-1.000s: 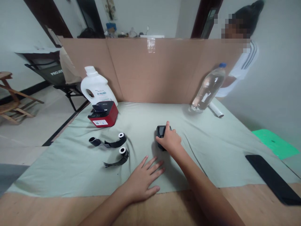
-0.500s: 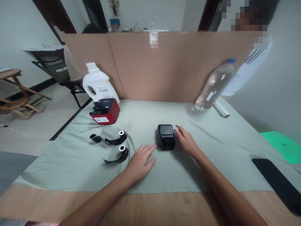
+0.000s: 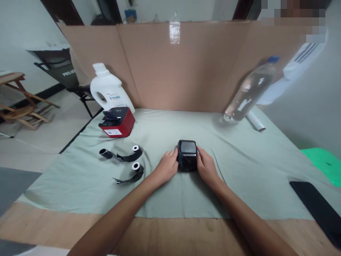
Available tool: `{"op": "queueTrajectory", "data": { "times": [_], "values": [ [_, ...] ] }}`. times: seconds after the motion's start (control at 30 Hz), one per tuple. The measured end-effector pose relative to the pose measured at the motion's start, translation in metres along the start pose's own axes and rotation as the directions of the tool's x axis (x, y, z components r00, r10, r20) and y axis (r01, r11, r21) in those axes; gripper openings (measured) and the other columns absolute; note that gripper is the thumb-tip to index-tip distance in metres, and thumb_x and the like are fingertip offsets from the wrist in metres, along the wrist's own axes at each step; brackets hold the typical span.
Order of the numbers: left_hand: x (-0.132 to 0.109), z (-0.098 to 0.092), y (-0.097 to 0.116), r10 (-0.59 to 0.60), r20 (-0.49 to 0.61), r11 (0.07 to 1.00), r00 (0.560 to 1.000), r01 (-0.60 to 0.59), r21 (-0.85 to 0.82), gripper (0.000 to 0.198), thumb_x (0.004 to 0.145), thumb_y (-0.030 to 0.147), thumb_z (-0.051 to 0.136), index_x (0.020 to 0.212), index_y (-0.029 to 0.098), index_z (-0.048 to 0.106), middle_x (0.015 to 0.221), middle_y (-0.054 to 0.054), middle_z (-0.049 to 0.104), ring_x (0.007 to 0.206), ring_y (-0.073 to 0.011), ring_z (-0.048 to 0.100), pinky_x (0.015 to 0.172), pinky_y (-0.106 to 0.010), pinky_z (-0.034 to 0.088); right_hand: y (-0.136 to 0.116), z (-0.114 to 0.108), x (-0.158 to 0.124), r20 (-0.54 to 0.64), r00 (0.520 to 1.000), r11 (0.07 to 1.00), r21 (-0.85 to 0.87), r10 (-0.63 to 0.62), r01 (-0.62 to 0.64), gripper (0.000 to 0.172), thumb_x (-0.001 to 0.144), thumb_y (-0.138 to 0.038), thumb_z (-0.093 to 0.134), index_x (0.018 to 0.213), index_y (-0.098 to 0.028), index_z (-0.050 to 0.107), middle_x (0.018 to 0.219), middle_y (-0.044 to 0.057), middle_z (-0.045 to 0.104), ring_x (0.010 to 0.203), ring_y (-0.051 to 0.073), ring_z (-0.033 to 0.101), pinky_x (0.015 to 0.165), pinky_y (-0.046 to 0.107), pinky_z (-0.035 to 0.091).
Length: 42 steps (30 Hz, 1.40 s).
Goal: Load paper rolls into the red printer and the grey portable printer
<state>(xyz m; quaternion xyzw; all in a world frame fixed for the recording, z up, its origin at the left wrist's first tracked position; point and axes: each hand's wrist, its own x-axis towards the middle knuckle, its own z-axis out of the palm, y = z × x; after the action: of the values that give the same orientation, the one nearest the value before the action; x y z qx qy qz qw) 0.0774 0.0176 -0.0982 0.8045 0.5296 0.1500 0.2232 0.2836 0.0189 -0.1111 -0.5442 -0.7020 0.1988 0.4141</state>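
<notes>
- Two-sided pinch by bunched fingers of left hand (image 3: 167, 165) and right hand (image 3: 207, 165) on glossy black boxy device (image 3: 188, 161).
- On pale green cloth (image 3: 170, 199) over wooden table (image 3: 176, 236).
- Probably light, stiff, slightly slippery; best held by sides, off grey screen (image 3: 188, 147).

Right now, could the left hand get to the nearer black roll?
Probably yes: only cloth shows between the left hand and the nearer black roll, though it would need to leave the black device.

My remote feed shows a wooden table (image 3: 173, 236), its pale green cloth (image 3: 160, 202) (softly creased) carrying a black device (image 3: 188, 156), two black rolls (image 3: 137, 154), red box (image 3: 125, 124), white jug (image 3: 110, 87), clear bottle (image 3: 247, 94), grey tube (image 3: 255, 121) and black slab (image 3: 317, 209).
</notes>
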Motion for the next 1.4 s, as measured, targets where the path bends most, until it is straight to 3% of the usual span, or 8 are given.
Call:
{"op": "queueTrajectory", "data": {
  "times": [0.2, 0.4, 0.6, 0.87, 1.4],
  "values": [
    [-0.027, -0.003, -0.004, 0.063, 0.002, 0.991, 0.998, -0.062, -0.117, 0.062, 0.094, 0.014, 0.036, 0.156, 0.010, 0.036, 0.123, -0.017, 0.063, 0.114, -0.0277, 0.055, 0.108, -0.048, 0.044, -0.014, -0.002, -0.021, 0.034, 0.999, 1.000, -0.022, -0.021, 0.022, 0.040, 0.102, -0.025, 0.036, 0.132, -0.015, 0.061, 0.126, 0.017, 0.069, 0.114, 0.028, 0.067, 0.101, 0.049, 0.053],
    [-0.041, 0.000, -0.002, 0.024, 0.039, 0.993, 0.999, -0.019, -0.115, 0.062, 0.096, 0.016, 0.034, 0.158, 0.008, 0.032, 0.125, -0.018, 0.062, 0.115, -0.0285, 0.055, 0.107, -0.048, 0.044, -0.014, -0.001, -0.034, 0.018, 0.999, 0.998, -0.042, -0.037, 0.038, 0.038, 0.103, -0.025, 0.037, 0.134, -0.016, 0.058, 0.131, 0.018, 0.066, 0.121, 0.028, 0.064, 0.106, 0.051, 0.051],
    [-0.042, 0.002, -0.003, 0.034, 0.047, 0.999, 0.998, -0.035, 0.028, 0.066, 0.096, 0.012, 0.035, 0.161, 0.012, 0.023, 0.130, -0.016, 0.062, 0.113, -0.0286, 0.054, 0.102, -0.047, 0.045, -0.014, -0.003, -0.034, 0.018, 0.999, 0.999, -0.041, -0.028, 0.029, 0.037, 0.104, -0.026, 0.037, 0.134, -0.016, 0.057, 0.130, 0.017, 0.065, 0.121, 0.028, 0.063, 0.105, 0.051, 0.052],
    [-0.043, -0.002, 0.001, 0.013, 0.057, 0.940, 0.998, -0.032, 0.339, 0.062, 0.094, 0.011, 0.039, 0.156, 0.005, 0.033, 0.113, -0.014, 0.066, 0.103, -0.0290, 0.055, 0.091, -0.043, 0.045, -0.011, -0.003, -0.034, 0.020, 1.000, 1.000, -0.001, -0.017, 0.017, 0.035, 0.104, -0.027, 0.039, 0.133, -0.018, 0.056, 0.131, 0.016, 0.064, 0.122, 0.027, 0.061, 0.104, 0.049, 0.051],
    [-0.041, 0.002, 0.001, 0.076, 0.017, 0.856, 0.997, -0.074, 0.512, 0.060, 0.092, 0.008, 0.043, 0.152, 0.006, 0.040, 0.105, -0.013, 0.066, 0.095, -0.0279, 0.056, 0.082, -0.041, 0.044, -0.015, -0.001, -0.032, 0.025, 1.000, 0.999, 0.032, 0.008, -0.009, 0.033, 0.104, -0.029, 0.037, 0.130, -0.020, 0.056, 0.124, 0.015, 0.064, 0.115, 0.028, 0.062, 0.100, 0.049, 0.051]
  ]
}}
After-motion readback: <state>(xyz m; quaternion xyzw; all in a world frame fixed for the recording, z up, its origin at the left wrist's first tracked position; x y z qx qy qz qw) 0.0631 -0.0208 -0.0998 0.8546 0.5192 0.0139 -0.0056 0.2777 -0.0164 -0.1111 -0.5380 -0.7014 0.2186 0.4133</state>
